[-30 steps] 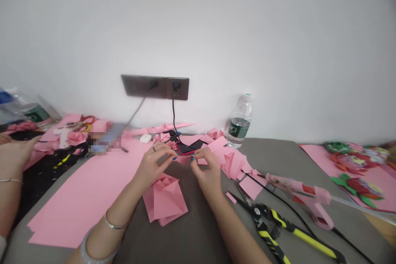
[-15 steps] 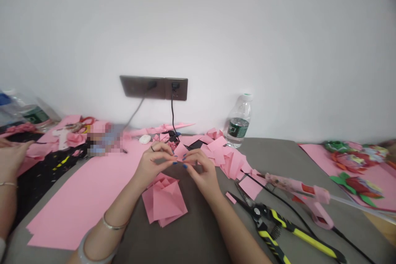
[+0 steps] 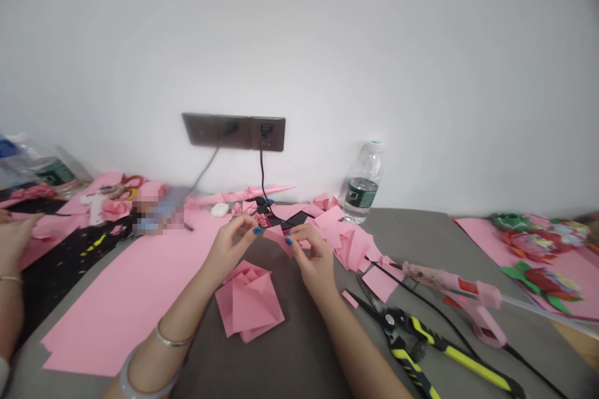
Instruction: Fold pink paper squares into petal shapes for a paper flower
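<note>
A small pink paper square [image 3: 279,240] is pinched between the thumb and fingers of my right hand [image 3: 312,254]. My left hand [image 3: 233,242] is just left of that paper, apart from it. Its thumb and fingertips are drawn together, and I see nothing between them. On the table below both hands lies a loose stack of folded pink paper squares [image 3: 250,305].
Large pink sheets [image 3: 135,293] lie on the left, near a co-worker's hand [image 3: 16,240]. Pink scraps and a water bottle [image 3: 361,190] stand behind. Yellow-black pruning shears [image 3: 397,330], a pink glue gun [image 3: 468,299] with its cord, and paper flowers [image 3: 545,277] are on the right.
My left hand has let go of the small paper square and drawn slightly left. My right hand has shifted a little right, keeping the paper.
</note>
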`<state>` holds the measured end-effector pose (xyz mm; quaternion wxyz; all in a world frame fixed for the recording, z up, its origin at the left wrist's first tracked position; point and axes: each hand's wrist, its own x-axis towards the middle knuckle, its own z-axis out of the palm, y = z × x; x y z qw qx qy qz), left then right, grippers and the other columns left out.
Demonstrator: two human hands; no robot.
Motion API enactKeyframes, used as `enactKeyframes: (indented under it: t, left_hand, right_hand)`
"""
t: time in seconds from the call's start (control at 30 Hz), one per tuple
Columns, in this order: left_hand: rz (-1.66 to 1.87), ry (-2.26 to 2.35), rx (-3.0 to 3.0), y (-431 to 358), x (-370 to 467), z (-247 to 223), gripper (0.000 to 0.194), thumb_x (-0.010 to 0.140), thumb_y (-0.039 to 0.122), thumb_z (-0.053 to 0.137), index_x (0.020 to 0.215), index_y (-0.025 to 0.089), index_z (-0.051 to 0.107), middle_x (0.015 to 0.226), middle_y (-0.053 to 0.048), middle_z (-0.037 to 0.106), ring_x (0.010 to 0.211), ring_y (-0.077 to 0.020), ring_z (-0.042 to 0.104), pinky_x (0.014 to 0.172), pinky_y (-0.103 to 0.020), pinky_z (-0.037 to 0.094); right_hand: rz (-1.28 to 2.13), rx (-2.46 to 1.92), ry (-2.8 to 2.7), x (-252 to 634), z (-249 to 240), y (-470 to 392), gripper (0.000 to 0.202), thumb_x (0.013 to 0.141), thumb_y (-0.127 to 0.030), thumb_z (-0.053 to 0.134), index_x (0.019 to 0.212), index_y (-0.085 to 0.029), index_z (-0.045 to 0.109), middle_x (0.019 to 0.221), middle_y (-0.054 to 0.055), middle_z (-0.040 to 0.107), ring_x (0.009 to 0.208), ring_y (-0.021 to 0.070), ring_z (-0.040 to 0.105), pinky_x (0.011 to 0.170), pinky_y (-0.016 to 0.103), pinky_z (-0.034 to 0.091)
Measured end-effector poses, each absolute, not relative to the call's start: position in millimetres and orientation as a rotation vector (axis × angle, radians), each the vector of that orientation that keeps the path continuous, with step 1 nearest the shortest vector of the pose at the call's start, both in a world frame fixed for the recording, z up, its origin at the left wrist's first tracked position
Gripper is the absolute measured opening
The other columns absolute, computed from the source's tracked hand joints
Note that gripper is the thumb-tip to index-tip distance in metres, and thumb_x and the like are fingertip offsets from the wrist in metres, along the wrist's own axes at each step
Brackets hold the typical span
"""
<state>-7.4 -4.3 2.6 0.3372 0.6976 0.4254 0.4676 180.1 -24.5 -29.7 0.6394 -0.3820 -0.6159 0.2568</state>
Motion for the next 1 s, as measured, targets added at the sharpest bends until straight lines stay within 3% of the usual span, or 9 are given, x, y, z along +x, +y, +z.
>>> enactKeyframes:
  t: [0.13,0.37,0.53,0.7,0.83,1.0]
  left_hand:
    - [1.000,1.121,1.846,-6.9,-2.8,1.7,0.033,0.092,0.044,0.050,0.079,0.016,0.063,0.074,-0.002,0.060,0.071,-0.0171,0.054,0.064,-0.025,0.040]
    - [1.089,1.113,1.774,-4.3,-1.0,0.3,0.027,0.087,0.039,0.055,0.072,0.017,0.056,0.068,0.002,0.051,0.065,-0.0134,0.047,0.060,-0.023,0.036]
    - [1.029,1.130,1.659,-3.7,-2.8,-1.6,0.037,0.085,0.045,0.056,0.062,0.017,0.047,0.059,0.005,0.039,0.055,-0.0103,0.037,0.052,-0.021,0.029]
    - [1.014,1.088,1.634,-4.2,-2.8,-1.0,0.032,0.085,0.044,0.060,0.070,0.016,0.055,0.066,0.002,0.051,0.062,-0.0124,0.046,0.057,-0.022,0.036]
    - [1.096,1.065,1.632,-2.5,-3.8,-2.4,0.030,0.084,0.040,0.062,0.069,0.017,0.052,0.066,0.003,0.049,0.062,-0.0114,0.045,0.058,-0.022,0.036]
    - [1.076,1.022,1.699,-3.7,-0.6,-1.0,0.027,0.082,0.038,0.065,0.070,0.016,0.055,0.067,0.003,0.048,0.063,-0.0112,0.044,0.058,-0.021,0.037]
  right_hand:
    - [0.497,-0.894,-1.494,177.0,-29.7,-27.4,0.017,0.088,-0.016,0.057,0.073,-0.022,0.062,0.084,0.006,0.063,0.081,0.0214,0.060,0.071,0.035,0.044]
    - [0.346,-0.871,-1.665,173.2,-30.5,-29.1,0.013,0.088,-0.016,0.060,0.077,-0.023,0.064,0.087,0.005,0.065,0.084,0.0213,0.060,0.076,0.038,0.045]
    - [0.212,-0.912,-1.648,174.0,-30.6,-29.2,0.014,0.087,-0.014,0.061,0.077,-0.023,0.064,0.089,0.005,0.066,0.084,0.0216,0.059,0.076,0.039,0.044]
    - [0.304,-0.836,-1.690,174.6,-28.9,-31.7,0.010,0.088,-0.015,0.059,0.083,-0.022,0.065,0.095,0.008,0.062,0.091,0.0230,0.060,0.079,0.040,0.048]
    - [0.400,-0.793,-1.699,175.0,-27.8,-32.7,0.017,0.092,-0.015,0.051,0.095,-0.022,0.066,0.099,0.009,0.061,0.097,0.0234,0.060,0.082,0.040,0.049]
    - [0.242,-0.905,-1.607,177.9,-29.1,-29.3,0.028,0.090,-0.011,0.053,0.113,-0.025,0.061,0.115,0.012,0.057,0.112,0.0253,0.055,0.094,0.045,0.047]
